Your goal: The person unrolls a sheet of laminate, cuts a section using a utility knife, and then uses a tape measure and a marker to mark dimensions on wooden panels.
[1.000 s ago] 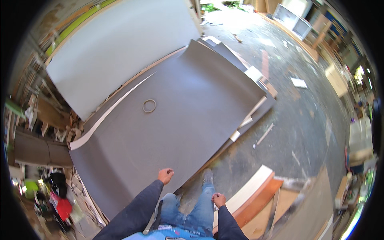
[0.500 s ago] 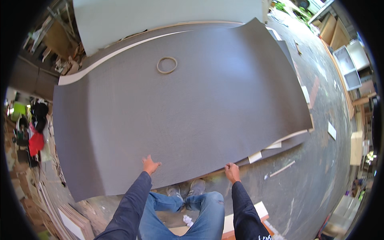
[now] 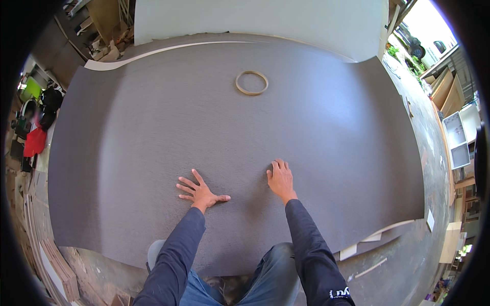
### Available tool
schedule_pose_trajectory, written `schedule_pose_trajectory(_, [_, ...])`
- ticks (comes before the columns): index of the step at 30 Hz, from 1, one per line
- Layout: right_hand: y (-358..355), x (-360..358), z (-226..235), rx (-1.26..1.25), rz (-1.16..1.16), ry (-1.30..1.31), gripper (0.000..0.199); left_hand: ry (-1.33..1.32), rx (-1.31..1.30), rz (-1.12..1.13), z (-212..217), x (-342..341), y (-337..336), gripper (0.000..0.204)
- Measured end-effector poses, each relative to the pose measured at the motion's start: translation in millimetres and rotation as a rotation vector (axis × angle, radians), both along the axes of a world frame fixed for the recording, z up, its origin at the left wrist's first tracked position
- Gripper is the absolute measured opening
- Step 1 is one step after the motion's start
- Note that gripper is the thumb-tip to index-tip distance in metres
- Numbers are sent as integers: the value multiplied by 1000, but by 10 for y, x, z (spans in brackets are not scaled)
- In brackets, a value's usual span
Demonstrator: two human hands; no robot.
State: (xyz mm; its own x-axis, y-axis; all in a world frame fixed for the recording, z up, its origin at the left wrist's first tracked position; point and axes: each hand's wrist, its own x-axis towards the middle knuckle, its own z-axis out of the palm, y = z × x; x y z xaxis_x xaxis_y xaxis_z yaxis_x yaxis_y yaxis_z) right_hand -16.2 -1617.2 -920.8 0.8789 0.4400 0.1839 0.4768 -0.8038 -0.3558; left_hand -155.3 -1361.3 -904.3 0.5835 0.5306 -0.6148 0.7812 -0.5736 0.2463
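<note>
A large grey-brown sheet [image 3: 168, 117] spreads out in front of me, its left and right ends curling up. With fingers spread wide, my left hand [image 3: 200, 194] rests on its near middle part. My right hand [image 3: 281, 178] is to the right, over the same sheet, fingers loosely bent and thumb apart, with nothing seen in it. A shadow falls beside it; whether the fingertips touch the surface is hard to tell. Farther off, a thin beige ring [image 3: 251, 83] lies on the sheet, away from both hands.
Behind the sheet stands a pale upright panel [image 3: 260, 20]. Pale strips [image 3: 348, 252] show under its near right edge. Stacked boards [image 3: 61, 270] lie at lower left, a red item [image 3: 35, 142] at left. On the right are a white tray-like box [image 3: 455, 130] and a thin stick [image 3: 371, 268] on the floor.
My right hand has left the sheet's near edge and moved onto its surface. My left hand has spread its fingers. The sheet now reaches closer, over my feet; the view has shifted.
</note>
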Motion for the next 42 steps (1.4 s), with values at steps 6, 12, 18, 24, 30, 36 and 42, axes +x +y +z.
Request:
schedule_pose_trajectory(6, [631, 588, -91, -138, -111, 7, 24, -90, 66, -60, -99, 119, 381, 174])
schedule_pose_trajectory(12, [919, 1171, -181, -63, -87, 32, 24, -54, 24, -37, -131, 143, 433, 171])
schedule_pose_trajectory(18, [1394, 2142, -203, 14, 25, -119, 33, 21, 20, -51, -113, 193, 421, 174])
schedule_pose_trajectory(24, [1957, 2629, -40, -79, 18, -4, 33, 77, -5, -52, -191, 142, 429, 175])
schedule_pose_trajectory(30, [1989, 2664, -13, -229, 39, 11, 33, 69, 33, -43, -195, 187, 464, 175])
schedule_pose_trajectory(36, [1142, 1520, -139, 25, 85, -174, 11, 61, 42, -30, -166, 218, 458, 176])
schedule_pose_trajectory(42, [-777, 44, 45, 29, -252, -135, 9, 33, 74, -19, -164, 264, 455, 174])
